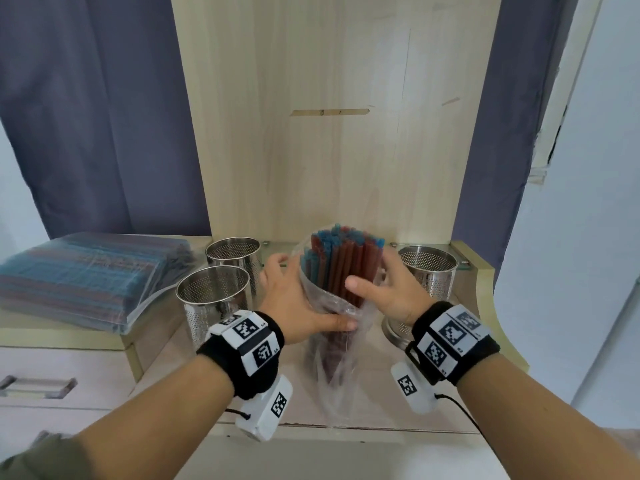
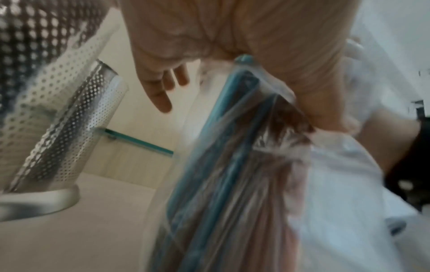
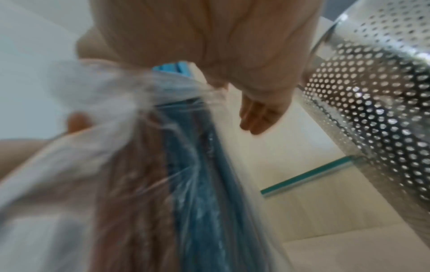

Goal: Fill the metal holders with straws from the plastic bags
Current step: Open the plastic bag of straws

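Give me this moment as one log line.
left hand: thumb pressing upright straw bag | right hand: open beside straws | metal holders: three, no straws inside | spare straw bags: stacked left

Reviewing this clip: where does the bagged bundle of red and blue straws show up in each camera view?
Head: straw bundle at centre, upright between left hand and right hand.
Left wrist: straw bundle centre-right, slanting down to the bottom edge.
Right wrist: straw bundle centre, running down to the bottom edge.
Shared landmark: pale wooden back panel behind it.
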`<state>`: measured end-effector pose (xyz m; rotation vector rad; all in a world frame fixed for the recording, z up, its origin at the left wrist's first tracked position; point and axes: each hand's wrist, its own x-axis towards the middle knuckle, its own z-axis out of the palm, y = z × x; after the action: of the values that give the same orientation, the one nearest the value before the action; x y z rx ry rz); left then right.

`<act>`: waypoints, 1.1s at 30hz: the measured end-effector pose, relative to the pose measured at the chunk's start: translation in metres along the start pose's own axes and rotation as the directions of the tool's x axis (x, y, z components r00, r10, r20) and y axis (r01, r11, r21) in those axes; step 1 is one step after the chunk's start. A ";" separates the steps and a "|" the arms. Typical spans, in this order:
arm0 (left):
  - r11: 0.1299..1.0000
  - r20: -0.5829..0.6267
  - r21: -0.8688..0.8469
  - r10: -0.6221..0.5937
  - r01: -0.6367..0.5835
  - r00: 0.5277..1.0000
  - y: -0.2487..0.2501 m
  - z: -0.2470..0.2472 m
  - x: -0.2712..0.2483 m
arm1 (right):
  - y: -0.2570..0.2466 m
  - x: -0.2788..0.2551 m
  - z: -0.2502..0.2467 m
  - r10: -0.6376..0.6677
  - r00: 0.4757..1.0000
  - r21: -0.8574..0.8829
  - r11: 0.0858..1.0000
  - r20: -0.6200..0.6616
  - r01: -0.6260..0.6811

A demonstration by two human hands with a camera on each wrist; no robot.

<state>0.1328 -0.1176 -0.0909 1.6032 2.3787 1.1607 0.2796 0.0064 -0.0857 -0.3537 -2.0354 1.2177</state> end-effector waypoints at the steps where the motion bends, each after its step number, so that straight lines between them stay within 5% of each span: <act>1: 0.999 -0.056 -0.027 0.015 -0.017 0.998 -0.004 0.007 -0.001 | 0.002 -0.001 0.003 -0.017 0.997 -0.006 1.000 -0.080 0.016; 4: 0.990 -0.143 -0.105 0.082 -0.098 0.986 -0.010 0.022 0.000 | 0.002 0.002 0.014 -0.055 0.996 0.046 0.997 -0.068 0.058; 10: 0.946 -0.043 -0.307 0.097 -0.105 0.994 -0.018 0.031 0.017 | 0.026 0.016 0.027 0.018 0.997 -0.097 0.995 0.070 -0.012; 13: 0.970 0.041 -0.244 0.029 -0.018 0.999 -0.033 0.044 0.023 | 0.038 0.018 0.028 0.092 0.988 -0.180 0.981 0.124 -0.069; 17: 0.983 0.076 -0.105 -0.143 0.151 0.987 -0.057 0.068 0.037 | 0.044 0.020 0.029 0.080 0.997 -0.141 0.987 0.006 -0.078; 22: 0.976 0.108 -0.048 -0.206 0.212 0.973 -0.053 0.064 0.041 | 0.050 0.024 0.028 0.098 0.995 -0.176 0.979 -0.025 -0.101; 27: 0.919 0.216 0.288 -0.336 0.269 0.917 -0.044 0.068 0.046 | 0.050 0.027 0.021 0.198 0.980 -0.322 0.926 -0.025 -0.196; 33: 0.856 0.251 0.405 -0.443 0.323 0.861 -0.029 0.053 0.038 | 0.049 0.036 0.018 0.221 0.963 -0.202 0.947 -0.157 -0.250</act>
<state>0.1151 -0.0626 -0.1335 1.1687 2.5922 0.3665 0.2352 0.0397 -0.1164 -0.7846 -2.0584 1.0750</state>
